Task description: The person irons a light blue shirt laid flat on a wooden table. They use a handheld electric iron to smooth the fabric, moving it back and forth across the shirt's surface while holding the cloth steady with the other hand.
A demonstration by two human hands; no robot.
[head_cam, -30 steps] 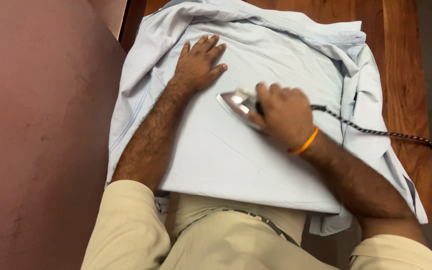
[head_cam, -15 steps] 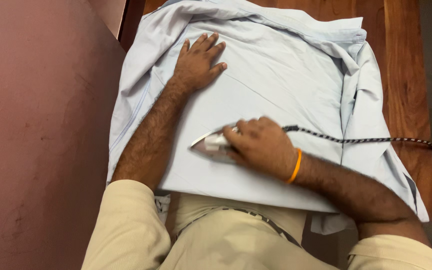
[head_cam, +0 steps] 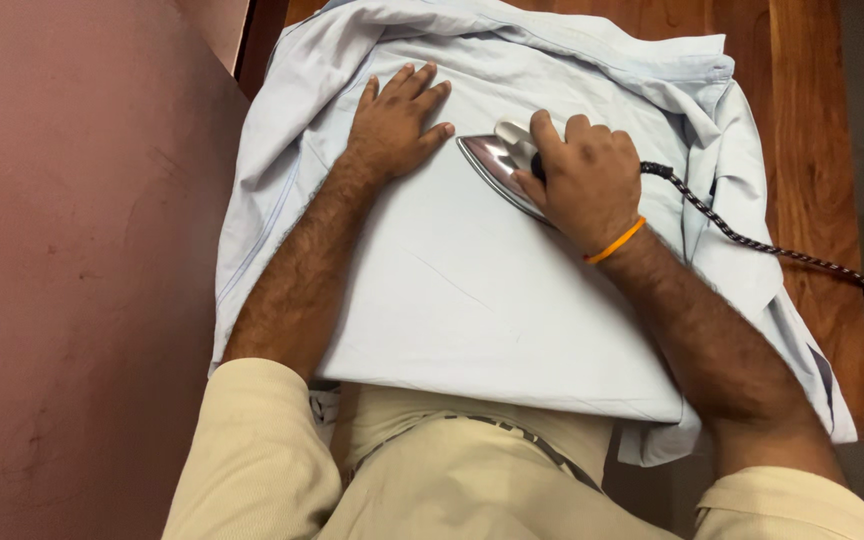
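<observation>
The left hand (head_cam: 392, 120) is lying flat, fingers spread, on the pale blue shirt (head_cam: 472, 290); the right hand (head_cam: 582, 180) is gripping what looks like an iron (head_cam: 497, 160).

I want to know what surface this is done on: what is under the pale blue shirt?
A wooden table shows beyond the shirt at its far and right edges. Whether any padding lies between them is hidden by the cloth.

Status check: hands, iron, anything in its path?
Right hand gripping iron, flat on pale blue shirt. Left hand pressed flat beside iron's tip, apart. Bunched folds lie beyond it.
</observation>
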